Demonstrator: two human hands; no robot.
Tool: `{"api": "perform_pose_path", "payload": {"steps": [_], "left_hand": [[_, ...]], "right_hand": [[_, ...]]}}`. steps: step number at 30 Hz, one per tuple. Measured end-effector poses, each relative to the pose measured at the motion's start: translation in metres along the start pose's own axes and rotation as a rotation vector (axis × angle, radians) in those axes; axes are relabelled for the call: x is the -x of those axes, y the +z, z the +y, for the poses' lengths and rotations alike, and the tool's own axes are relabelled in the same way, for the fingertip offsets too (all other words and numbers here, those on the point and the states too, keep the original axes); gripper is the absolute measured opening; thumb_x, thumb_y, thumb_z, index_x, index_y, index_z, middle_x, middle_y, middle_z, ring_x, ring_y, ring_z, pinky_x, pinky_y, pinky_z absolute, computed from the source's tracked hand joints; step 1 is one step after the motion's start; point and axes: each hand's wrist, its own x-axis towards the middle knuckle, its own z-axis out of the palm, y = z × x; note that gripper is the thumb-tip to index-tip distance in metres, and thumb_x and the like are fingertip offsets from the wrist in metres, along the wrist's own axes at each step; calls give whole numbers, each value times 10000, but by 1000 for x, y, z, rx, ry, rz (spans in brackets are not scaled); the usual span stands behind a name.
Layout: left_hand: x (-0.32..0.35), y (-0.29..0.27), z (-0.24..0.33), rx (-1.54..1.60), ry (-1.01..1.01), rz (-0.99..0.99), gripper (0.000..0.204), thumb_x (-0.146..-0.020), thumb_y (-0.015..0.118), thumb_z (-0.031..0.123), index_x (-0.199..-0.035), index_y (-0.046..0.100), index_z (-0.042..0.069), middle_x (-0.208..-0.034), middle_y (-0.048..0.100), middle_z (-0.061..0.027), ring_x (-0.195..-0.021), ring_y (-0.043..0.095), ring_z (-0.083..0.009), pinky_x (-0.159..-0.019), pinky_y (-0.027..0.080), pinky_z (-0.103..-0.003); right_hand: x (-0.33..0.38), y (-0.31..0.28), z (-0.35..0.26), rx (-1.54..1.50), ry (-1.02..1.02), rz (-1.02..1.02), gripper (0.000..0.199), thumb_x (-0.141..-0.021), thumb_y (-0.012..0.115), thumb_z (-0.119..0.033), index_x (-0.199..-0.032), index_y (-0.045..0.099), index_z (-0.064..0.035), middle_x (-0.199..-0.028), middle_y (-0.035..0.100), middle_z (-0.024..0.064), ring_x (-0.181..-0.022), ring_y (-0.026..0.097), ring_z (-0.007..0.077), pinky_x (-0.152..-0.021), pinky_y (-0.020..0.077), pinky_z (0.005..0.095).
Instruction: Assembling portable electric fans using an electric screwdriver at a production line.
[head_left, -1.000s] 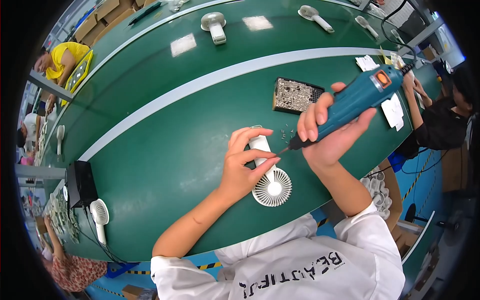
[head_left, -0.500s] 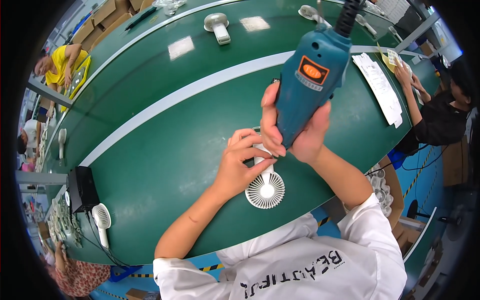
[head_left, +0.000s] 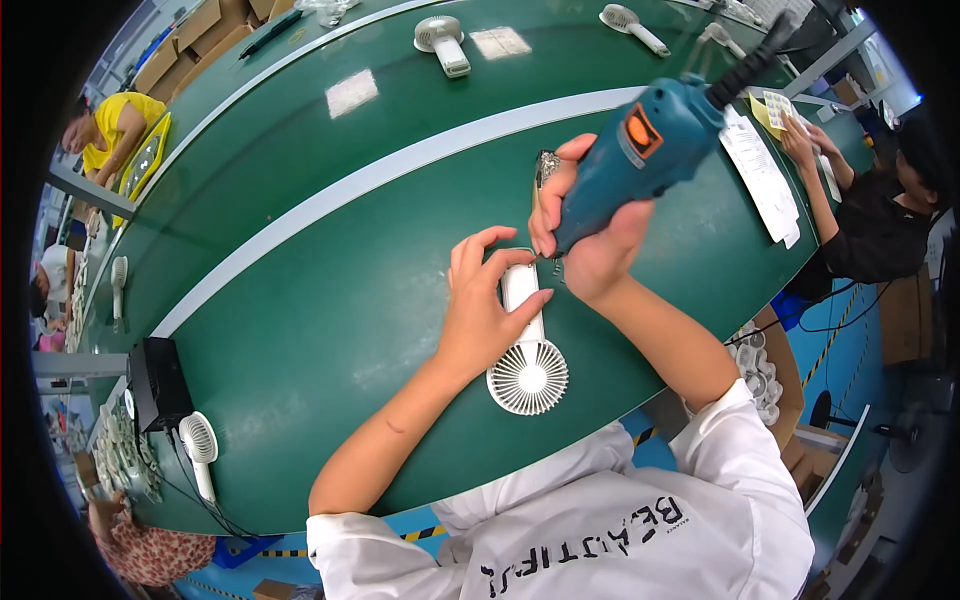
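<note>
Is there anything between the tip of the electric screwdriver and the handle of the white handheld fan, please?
Nothing visible. The right hand holds the blue screwdriver with its tip at the white fan handle, while the left hand steadies that handle from the side.

Open green counter [head_left: 330, 290] lies left of the left hand [head_left: 480, 310], out to the black box [head_left: 155, 380] and a white fan [head_left: 198, 445] at the near left edge. Beyond the right hand [head_left: 590, 245], paper sheets [head_left: 760, 175] crowd the right edge.
</note>
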Motion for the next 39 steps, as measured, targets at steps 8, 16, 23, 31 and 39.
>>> {"api": "perform_pose_path", "payload": {"steps": [8, 16, 23, 31, 39], "left_hand": [[-2, 2, 9, 42, -24, 102, 398, -699, 775, 159, -1042, 598, 63, -1242, 466, -137, -1178, 404, -337, -981, 317, -434], [2, 2, 5, -131, 98, 35, 329, -723, 737, 151, -1005, 591, 63, -1108, 556, -84, -1083, 476, -293, -894, 338, -395], [5, 0, 5, -124, 67, 50, 310, -713, 745, 144, -985, 620, 62, -1120, 560, -78, -1094, 467, -289, -910, 339, -396], [3, -7, 13, -13, 217, 156, 220, -620, 820, 140, -799, 701, 91, -1149, 581, -61, -1116, 468, -280, -929, 347, -406], [7, -5, 6, 94, 239, 77, 149, -632, 802, 88, -743, 702, 80, -1083, 612, -68, -1055, 508, -283, -915, 353, -403]], "right_hand": [[-2, -2, 9, -17, 90, 2, 888, -695, 466, -836, -1072, 414, -33, -639, 480, 40, -424, 453, 115, -410, 400, 253], [-6, -23, -4, -170, -31, 150, 856, -756, 314, -846, -1110, 390, -70, -632, 432, 39, -415, 433, 129, -402, 397, 269], [1, -31, 17, 6, 9, 232, 778, -816, 311, -790, -1104, 395, -71, -645, 431, 36, -423, 424, 126, -399, 383, 272], [8, -5, -32, -298, 10, 202, 826, -797, 267, -820, -1140, 428, -86, -614, 445, 22, -370, 411, 125, -352, 362, 262], [10, -8, -26, -269, 129, 186, 820, -797, 250, -823, -1109, 415, -83, -594, 432, 27, -371, 416, 125, -349, 361, 265]]}}
